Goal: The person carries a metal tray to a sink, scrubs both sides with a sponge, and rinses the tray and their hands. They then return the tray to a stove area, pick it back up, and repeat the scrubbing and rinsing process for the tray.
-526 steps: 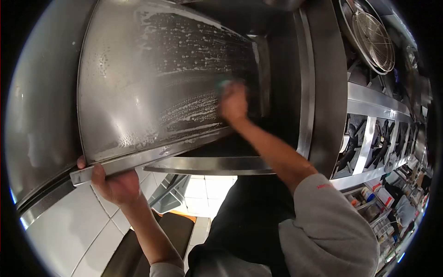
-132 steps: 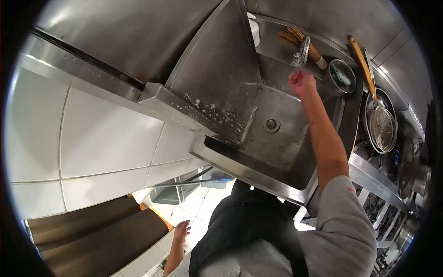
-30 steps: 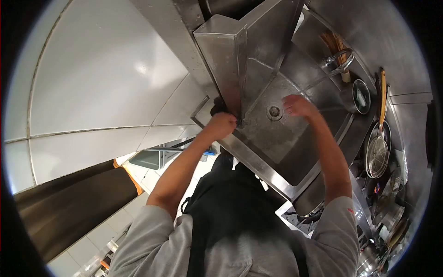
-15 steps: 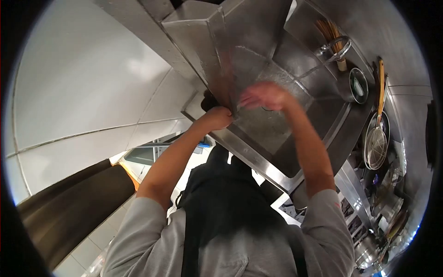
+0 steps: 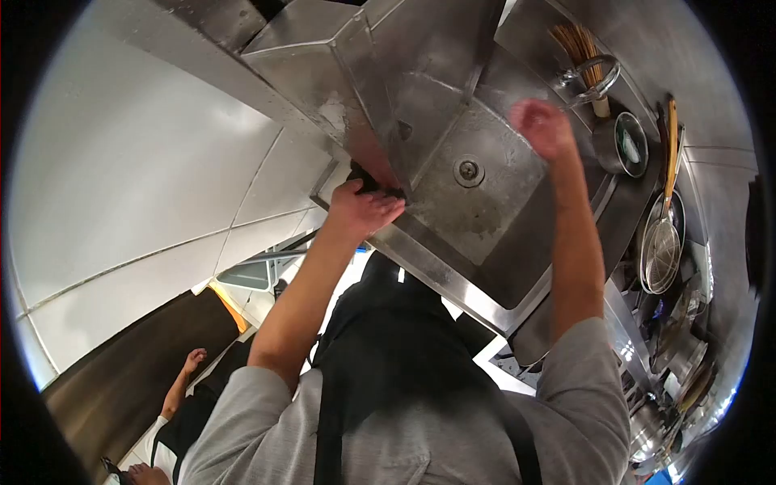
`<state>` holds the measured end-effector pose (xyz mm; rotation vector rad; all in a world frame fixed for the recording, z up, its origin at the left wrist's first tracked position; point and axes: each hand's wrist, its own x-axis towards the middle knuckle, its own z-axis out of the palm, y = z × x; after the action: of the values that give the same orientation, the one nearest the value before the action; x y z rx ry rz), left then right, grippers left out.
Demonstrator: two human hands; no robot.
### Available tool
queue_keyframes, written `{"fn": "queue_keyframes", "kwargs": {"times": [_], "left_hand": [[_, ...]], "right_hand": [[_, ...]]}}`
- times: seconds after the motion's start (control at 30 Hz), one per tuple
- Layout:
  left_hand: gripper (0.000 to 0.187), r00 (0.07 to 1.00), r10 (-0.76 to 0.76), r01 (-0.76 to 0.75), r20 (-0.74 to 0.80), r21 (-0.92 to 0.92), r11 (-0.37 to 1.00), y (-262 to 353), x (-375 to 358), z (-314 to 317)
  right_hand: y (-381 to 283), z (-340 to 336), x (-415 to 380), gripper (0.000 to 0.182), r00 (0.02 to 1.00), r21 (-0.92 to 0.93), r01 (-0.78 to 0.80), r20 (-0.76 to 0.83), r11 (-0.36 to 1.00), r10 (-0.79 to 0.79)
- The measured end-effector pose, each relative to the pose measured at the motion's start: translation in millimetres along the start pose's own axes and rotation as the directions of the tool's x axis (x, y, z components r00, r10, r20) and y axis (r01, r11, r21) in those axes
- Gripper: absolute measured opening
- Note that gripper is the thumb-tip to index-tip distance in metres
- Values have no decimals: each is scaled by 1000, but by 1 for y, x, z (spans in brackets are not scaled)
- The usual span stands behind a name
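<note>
My left hand [image 5: 365,213] is at the near left corner of a steel sink [image 5: 501,206], by the foot of an upright steel panel [image 5: 356,113]. A dark, cloth-like thing [image 5: 375,179] lies between its thumb and fingers, against the panel; its kind does not show clearly. My right hand [image 5: 543,129] is raised over the far right part of the basin, smeared by motion, with its fingers indistinct. Close to it are a curved metal faucet [image 5: 598,81] and a whisk-like bundle of thin sticks [image 5: 578,50]. The round drain [image 5: 469,170] shows in the wet basin floor.
A metal pot [image 5: 629,145] stands on the right ledge, with wooden-handled strainers [image 5: 661,250] beyond it. Other metal kitchenware is at lower right. White tiled wall [image 5: 145,162] rises at left. Another person's hand [image 5: 194,360] shows at lower left.
My right hand has swung from near the panel to the right, towards the faucet, uncovering the drain. My left hand stays at the corner, its fingers straighter. Another person has come into view at lower left.
</note>
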<state>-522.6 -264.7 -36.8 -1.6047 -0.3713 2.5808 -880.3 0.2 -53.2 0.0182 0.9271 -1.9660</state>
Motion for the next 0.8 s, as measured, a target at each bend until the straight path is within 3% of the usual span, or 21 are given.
{"fn": "queue_keyframes", "kwargs": {"times": [0.03, 0.07, 0.1, 0.17, 0.2, 0.23, 0.3, 0.33, 0.37, 0.4, 0.47, 0.57, 0.6, 0.67, 0.73, 0.8], "left_hand": [[63, 996, 71, -73, 61, 18, 997, 0, 20, -4], [63, 982, 139, -145, 126, 32, 989, -5, 38, -3], [62, 966, 174, -182, 190, 28, 983, -10, 52, -2], [61, 926, 209, -220, 314, -2, 976, -18, 76, -2], [61, 904, 210, -219, 372, -18, 976, -19, 81, 1], [61, 923, 236, -241, 304, -21, 970, -21, 72, 11], [60, 946, 287, -286, 154, -28, 958, -31, 31, 34], [60, 963, 220, -217, 157, -37, 975, -28, 20, 34], [61, 974, 158, -152, 162, -47, 987, -21, 7, 32], [61, 978, 103, -95, 180, -51, 994, -17, -6, 37], [64, 948, 201, -204, 247, -14, 979, -31, -43, 45], [66, 901, 271, -295, 338, 19, 955, -57, -94, 66], [67, 895, 275, -303, 350, 27, 953, -64, -103, 67], [59, 885, 283, -350, 370, 126, 928, -69, -103, 59], [51, 886, 291, -385, 361, 222, 896, -71, -101, 52], [43, 898, 292, -399, 329, 333, 854, -73, -101, 49]], "right_hand": [[21, 15, 4, 31, 957, -86, -87, 270, 992, 108], [56, 44, 0, 44, 909, -270, -90, 370, 959, 190], [95, 57, -10, 45, 920, -326, -163, 291, 931, 263], [145, 101, -31, 43, 837, -499, -401, 140, 768, 529], [154, 81, -25, 42, 879, -707, -194, 183, 680, 441], [168, 46, -14, 42, 899, -853, 24, 246, 521, 363], [144, 5, -14, 38, 980, -821, -3, 111, 571, 164], [112, -11, -18, 36, 985, -583, -160, -145, 797, 92], [82, -30, -16, 33, 965, -274, -73, -262, 959, -2], [54, -43, -10, 31, 921, 52, 85, -386, 995, -58], [10, -42, 0, 27, 890, 269, 225, -447, 936, -86], [-10, 1, 27, 26, 852, 323, 283, -518, 903, -82], [-12, 14, 36, 25, 961, 439, 199, -261, 876, -87], [-22, 122, 22, 21, 989, 517, 68, 77, 853, -125], [-31, 221, -5, 29, 945, 339, 28, 298, 940, -135], [-22, 261, -25, 35, 837, 52, 31, 545, 998, -55]]}}
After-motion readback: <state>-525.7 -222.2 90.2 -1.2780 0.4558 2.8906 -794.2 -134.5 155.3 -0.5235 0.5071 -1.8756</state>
